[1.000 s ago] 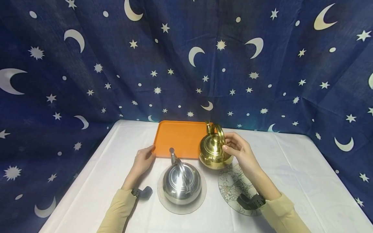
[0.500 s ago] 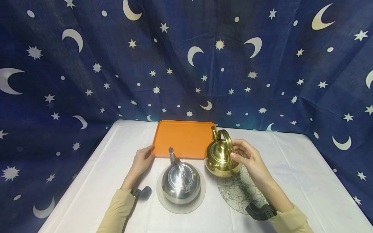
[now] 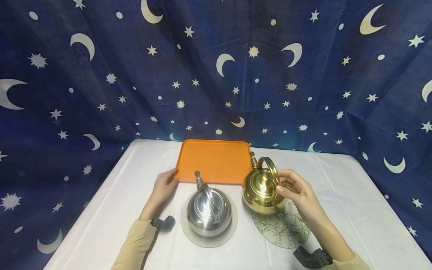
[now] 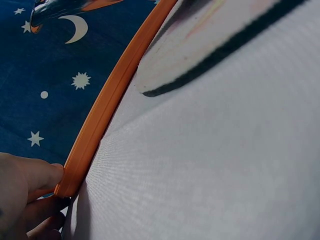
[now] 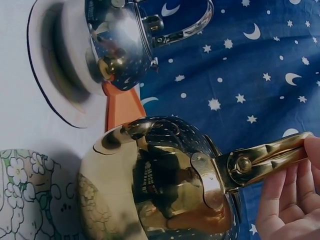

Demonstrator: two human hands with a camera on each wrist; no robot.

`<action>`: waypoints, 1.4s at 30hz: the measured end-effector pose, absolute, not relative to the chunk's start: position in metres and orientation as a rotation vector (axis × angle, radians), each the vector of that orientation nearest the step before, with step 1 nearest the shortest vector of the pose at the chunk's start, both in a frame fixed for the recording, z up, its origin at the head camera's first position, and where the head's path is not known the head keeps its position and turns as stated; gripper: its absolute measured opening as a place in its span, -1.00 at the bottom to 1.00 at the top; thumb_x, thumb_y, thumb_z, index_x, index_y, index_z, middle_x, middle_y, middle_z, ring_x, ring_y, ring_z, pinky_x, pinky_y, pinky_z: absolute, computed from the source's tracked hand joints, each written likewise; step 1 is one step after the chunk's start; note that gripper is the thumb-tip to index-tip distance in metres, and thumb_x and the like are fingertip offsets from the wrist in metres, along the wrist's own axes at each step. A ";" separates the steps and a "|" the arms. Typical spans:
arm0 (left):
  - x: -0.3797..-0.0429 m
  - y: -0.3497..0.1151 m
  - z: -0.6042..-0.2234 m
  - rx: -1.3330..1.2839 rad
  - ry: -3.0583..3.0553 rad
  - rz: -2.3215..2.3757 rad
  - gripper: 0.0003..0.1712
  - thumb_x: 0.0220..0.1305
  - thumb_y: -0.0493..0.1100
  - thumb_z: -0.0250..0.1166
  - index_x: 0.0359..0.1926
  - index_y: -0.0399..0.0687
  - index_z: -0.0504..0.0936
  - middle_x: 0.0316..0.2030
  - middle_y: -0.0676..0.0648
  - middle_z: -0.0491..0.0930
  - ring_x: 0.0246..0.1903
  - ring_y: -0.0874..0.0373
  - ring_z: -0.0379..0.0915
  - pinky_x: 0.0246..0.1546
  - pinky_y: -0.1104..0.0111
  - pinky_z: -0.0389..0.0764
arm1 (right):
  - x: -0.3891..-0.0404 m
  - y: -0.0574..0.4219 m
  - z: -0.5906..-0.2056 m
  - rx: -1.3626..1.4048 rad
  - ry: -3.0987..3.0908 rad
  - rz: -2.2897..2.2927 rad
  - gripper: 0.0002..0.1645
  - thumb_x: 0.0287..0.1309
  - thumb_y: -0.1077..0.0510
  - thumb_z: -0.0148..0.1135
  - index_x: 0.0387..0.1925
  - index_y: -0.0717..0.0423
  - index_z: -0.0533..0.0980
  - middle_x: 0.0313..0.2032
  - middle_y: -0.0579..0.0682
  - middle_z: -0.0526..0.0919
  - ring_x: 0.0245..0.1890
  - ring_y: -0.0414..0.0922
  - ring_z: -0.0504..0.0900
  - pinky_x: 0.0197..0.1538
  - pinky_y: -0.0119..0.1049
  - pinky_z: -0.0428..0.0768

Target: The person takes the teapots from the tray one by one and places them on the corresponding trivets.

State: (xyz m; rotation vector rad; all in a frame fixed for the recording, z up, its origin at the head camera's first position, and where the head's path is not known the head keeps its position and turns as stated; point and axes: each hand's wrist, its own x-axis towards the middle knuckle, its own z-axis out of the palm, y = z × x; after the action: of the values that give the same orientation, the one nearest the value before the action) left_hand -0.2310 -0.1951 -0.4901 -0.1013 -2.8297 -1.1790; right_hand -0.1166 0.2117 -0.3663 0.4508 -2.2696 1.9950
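My right hand holds a gold kettle by its arched handle. In the right wrist view, thumb and fingers wrap the end of that handle, beside the kettle's shiny body. The kettle overlaps the back left part of a round flower-patterned mat in the head view, its spout pointing away from me. My left hand pinches the near left corner of an orange tray; the left wrist view has the thumb against the rim.
A silver kettle stands on another round mat between my arms, just in front of the tray. White cloth covers the table. Behind it hangs a dark blue curtain with moons and stars.
My right hand has carried the gold kettle off the tray's right end, toward me and to the right, over the flowered mat. The left hand stays at the tray corner.
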 end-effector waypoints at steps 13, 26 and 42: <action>-0.232 -0.196 -0.491 -0.108 -2.836 -1.178 -0.46 0.38 -0.10 0.10 0.34 -0.13 0.36 0.29 -0.23 0.42 0.36 -0.20 0.16 0.40 -0.17 0.10 | -0.100 0.226 -0.371 0.451 -2.256 1.994 -0.61 0.22 0.45 0.05 0.10 0.35 0.40 -0.24 -0.11 0.61 -0.22 -0.26 0.57 -0.12 -0.44 0.55; -0.232 -0.196 -0.491 -0.137 -2.819 -1.179 -0.46 0.38 -0.11 0.10 0.33 -0.17 0.36 0.27 -0.25 0.43 0.35 -0.23 0.17 0.39 -0.17 0.12 | -0.086 0.238 -0.378 0.480 -2.261 1.973 -0.60 0.21 0.48 0.02 0.11 0.37 0.39 -0.22 -0.07 0.61 -0.21 -0.25 0.58 -0.10 -0.46 0.54; -0.231 -0.195 -0.492 -0.108 -2.826 -1.186 -0.46 0.40 -0.11 0.09 0.34 -0.14 0.35 0.29 -0.24 0.42 0.37 -0.21 0.14 0.40 -0.18 0.10 | -0.072 0.253 -0.380 0.500 -2.306 1.934 -0.61 0.24 0.48 0.00 0.11 0.39 0.37 -0.21 -0.01 0.60 -0.16 -0.26 0.59 -0.07 -0.47 0.52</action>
State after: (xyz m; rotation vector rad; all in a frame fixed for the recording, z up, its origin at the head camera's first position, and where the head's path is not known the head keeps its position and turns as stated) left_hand -0.2310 -0.1946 -0.4922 -0.1083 -2.8264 -1.1858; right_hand -0.0715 0.2530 -0.3802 0.5003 -2.3057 1.9344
